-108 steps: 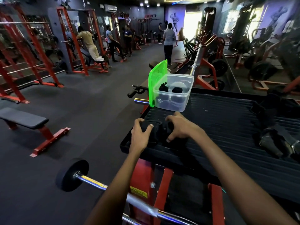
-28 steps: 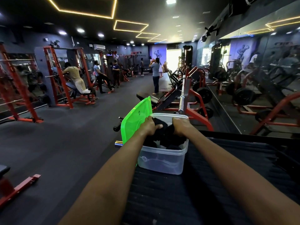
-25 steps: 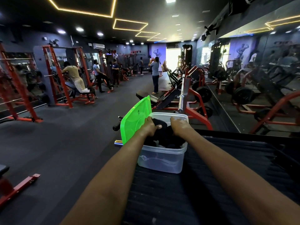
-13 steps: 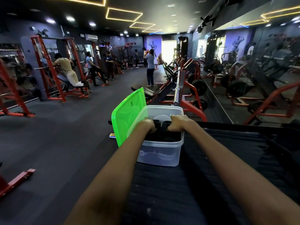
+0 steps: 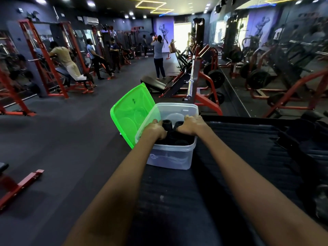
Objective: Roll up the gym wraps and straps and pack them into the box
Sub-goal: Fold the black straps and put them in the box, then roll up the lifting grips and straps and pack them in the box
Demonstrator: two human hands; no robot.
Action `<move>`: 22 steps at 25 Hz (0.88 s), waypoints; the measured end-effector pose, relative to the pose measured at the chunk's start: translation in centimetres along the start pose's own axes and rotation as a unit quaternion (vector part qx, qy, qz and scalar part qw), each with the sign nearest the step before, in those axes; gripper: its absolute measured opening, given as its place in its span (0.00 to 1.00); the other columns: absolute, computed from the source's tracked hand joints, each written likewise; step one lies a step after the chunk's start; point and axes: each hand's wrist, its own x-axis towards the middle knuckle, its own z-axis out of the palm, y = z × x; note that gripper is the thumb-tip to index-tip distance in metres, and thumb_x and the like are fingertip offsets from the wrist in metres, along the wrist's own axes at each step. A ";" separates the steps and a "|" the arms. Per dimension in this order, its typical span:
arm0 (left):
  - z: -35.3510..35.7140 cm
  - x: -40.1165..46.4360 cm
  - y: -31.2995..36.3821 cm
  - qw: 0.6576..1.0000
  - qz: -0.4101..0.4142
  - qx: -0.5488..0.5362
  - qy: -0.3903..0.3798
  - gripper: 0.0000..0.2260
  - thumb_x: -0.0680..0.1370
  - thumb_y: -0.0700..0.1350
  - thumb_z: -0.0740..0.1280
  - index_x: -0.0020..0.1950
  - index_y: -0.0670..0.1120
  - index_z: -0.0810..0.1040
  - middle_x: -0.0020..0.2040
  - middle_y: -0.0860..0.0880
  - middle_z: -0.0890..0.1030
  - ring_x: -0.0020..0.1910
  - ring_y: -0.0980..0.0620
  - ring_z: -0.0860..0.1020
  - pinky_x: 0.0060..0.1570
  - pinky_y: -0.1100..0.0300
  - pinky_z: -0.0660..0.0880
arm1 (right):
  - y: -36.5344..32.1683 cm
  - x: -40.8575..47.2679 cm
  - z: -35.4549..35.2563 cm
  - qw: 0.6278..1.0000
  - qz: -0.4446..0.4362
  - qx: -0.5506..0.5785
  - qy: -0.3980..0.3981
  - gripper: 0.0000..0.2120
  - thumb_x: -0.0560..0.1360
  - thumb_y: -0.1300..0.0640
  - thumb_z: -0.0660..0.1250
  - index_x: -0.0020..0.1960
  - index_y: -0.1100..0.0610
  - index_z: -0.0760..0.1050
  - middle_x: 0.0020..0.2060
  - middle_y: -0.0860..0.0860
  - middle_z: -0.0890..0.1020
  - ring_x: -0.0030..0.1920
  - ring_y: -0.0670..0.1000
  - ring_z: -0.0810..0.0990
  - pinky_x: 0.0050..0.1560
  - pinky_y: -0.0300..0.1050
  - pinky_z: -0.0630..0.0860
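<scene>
A clear plastic box [image 5: 170,159] stands on the black ribbed platform [image 5: 239,157], its green lid [image 5: 130,113] hinged open to the left. Rolled black wraps [image 5: 174,137] fill the box. Both of my hands reach down into it. My left hand [image 5: 155,129] curls round a black roll at the box's left side. My right hand [image 5: 189,126] curls over black rolls at the right side. The fingertips of both are hidden among the rolls. More loose black straps [image 5: 310,139] lie at the platform's right edge.
A chrome barbell [image 5: 191,80] on a red rack stands just beyond the box. Red racks and benches line the dark floor at left, with several people training there. A red bench foot [image 5: 21,183] lies at the lower left. Mirrors run along the right wall.
Earlier my hands rolled a black wrap on the platform, then carried it to the box. Over the last second they have sunk deeper into the box with it.
</scene>
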 end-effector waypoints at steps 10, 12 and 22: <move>-1.7 -2.0 0.6 0.993 0.016 -0.105 0.049 0.26 0.77 0.48 0.65 0.72 0.39 0.64 0.71 0.38 0.67 0.70 0.41 0.67 0.66 0.57 0.64 | -0.1 -0.2 0.3 0.998 -0.004 0.048 0.041 0.23 0.73 0.49 0.63 0.63 0.60 0.70 0.62 0.59 0.75 0.65 0.59 0.71 0.70 0.59 0.56; -2.5 -3.3 0.9 0.985 0.021 -0.150 0.079 0.24 0.78 0.48 0.64 0.72 0.40 0.66 0.71 0.38 0.69 0.70 0.43 0.67 0.66 0.59 0.63 | 0.0 -0.8 0.4 0.991 -0.009 0.112 0.073 0.19 0.74 0.52 0.63 0.62 0.59 0.72 0.61 0.58 0.77 0.65 0.58 0.72 0.71 0.62 0.52; -3.8 -17.2 5.4 0.825 0.020 -0.546 0.143 0.06 0.78 0.42 0.63 0.49 0.43 0.80 0.46 0.46 0.80 0.49 0.50 0.76 0.55 0.57 0.72 | -0.9 -13.9 -2.7 0.809 0.073 0.553 0.183 0.09 0.75 0.54 0.67 0.47 0.60 0.79 0.39 0.52 0.81 0.42 0.49 0.77 0.40 0.39 0.69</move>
